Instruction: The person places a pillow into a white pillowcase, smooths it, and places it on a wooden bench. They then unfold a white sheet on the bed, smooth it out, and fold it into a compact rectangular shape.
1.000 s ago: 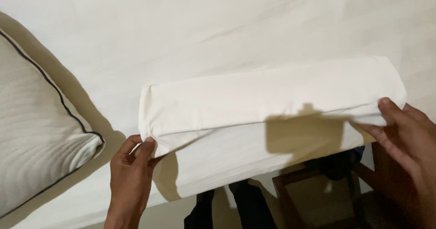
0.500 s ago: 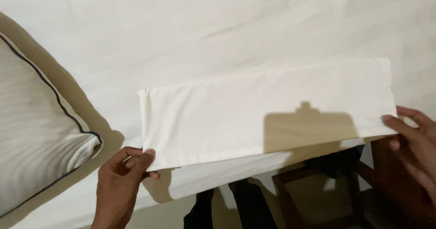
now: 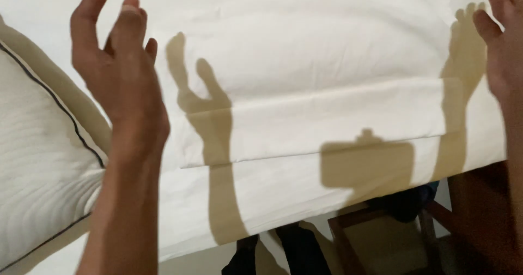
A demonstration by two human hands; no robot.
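A folded white cloth lies flat on the white bed sheet, near the bed's front edge. My left hand is raised above the sheet to the left of the cloth, fingers spread, holding nothing. My right hand is lifted at the right edge of the view, fingers apart and empty, partly cut off by the frame. Both hands cast shadows on the cloth and sheet and touch neither.
A white pillow with dark piping lies at the left. Below the bed's edge are a dark wooden stool or frame, dark trouser legs and a pale floor.
Both hands have let go of the cloth's ends and risen away from it, fingers spread. The cloth now lies flat on the bed. The view has moved closer.
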